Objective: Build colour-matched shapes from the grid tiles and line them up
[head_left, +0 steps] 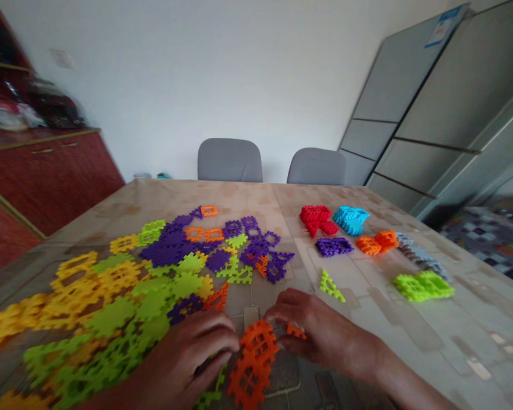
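Note:
Joined orange interlocking plastic pieces with window-like openings stand tilted between my hands, low in the view. My left hand is closed at their left edge, fingertips against the orange plastic. My right hand curls on the other side, its index fingertip by the top of the pieces. Between its thumb and fingers shows another orange piece, mostly hidden by the hand. Under my left hand and wrist lie green interlocking pieces. A green triangle piece lies just beyond my right hand.
A spread of yellow pieces and purple pieces covers the table's left side. On the right sit a red stack, a blue stack, orange stacks, a purple stack, grey pieces and a green stack.

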`<state>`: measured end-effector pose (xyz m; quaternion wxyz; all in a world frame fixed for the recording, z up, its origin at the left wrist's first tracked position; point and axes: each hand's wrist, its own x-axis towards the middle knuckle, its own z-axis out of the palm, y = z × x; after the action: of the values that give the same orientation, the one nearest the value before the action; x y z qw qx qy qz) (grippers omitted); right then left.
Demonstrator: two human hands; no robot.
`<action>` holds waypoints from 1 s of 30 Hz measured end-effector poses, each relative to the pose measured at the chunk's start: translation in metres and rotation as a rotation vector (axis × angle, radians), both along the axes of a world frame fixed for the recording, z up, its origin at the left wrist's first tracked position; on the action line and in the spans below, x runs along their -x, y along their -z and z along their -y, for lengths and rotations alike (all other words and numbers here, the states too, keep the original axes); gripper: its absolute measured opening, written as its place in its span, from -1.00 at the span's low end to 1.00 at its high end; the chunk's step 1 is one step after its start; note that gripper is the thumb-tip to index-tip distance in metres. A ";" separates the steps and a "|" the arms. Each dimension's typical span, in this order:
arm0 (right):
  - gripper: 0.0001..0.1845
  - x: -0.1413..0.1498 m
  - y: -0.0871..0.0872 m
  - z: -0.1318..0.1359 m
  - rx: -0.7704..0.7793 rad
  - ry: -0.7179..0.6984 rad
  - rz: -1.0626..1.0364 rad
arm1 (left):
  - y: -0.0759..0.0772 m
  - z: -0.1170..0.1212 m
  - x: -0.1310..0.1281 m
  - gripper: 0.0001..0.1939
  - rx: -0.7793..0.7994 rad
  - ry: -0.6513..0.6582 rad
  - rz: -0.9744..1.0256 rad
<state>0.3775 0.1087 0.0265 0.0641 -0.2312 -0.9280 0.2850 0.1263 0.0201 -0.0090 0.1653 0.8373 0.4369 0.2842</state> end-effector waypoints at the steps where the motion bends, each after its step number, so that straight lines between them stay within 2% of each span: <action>1: -0.75 0.003 -0.002 0.004 -0.002 -0.034 -0.001 | -0.002 0.001 0.002 -0.81 0.017 -0.026 -0.009; 7: -0.45 0.018 -0.007 0.020 -0.054 -0.263 -0.037 | -0.009 -0.013 0.029 -0.83 0.038 -0.221 0.136; 11: -0.50 0.024 -0.005 0.021 -0.080 -0.337 -0.012 | -0.009 -0.018 0.038 -0.83 0.010 -0.293 0.180; 15: -0.62 0.028 -0.001 0.022 -0.128 -0.358 0.007 | -0.019 -0.021 0.055 -0.82 0.021 -0.348 0.155; 18: -0.69 0.029 0.000 0.025 -0.177 -0.333 -0.009 | -0.032 -0.025 0.078 -0.77 0.064 -0.469 0.168; 21: -0.64 0.027 -0.004 0.023 -0.148 -0.316 -0.021 | -0.042 -0.028 0.097 -0.69 0.109 -0.599 0.207; 23: -0.50 0.023 -0.006 0.019 -0.084 -0.304 -0.052 | -0.046 -0.029 0.102 -0.63 0.142 -0.644 0.227; 27: -0.23 0.014 0.001 0.007 0.040 -0.275 -0.111 | -0.047 -0.033 0.099 -0.61 0.160 -0.618 0.252; 30: -0.16 0.008 0.012 -0.001 0.119 -0.288 -0.060 | -0.045 -0.035 0.094 -0.66 0.156 -0.548 0.252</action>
<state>0.3698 0.1094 0.0145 0.0365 -0.0905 -0.9306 0.3528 0.0322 0.0553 0.0360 0.1993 0.6313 0.6427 0.3855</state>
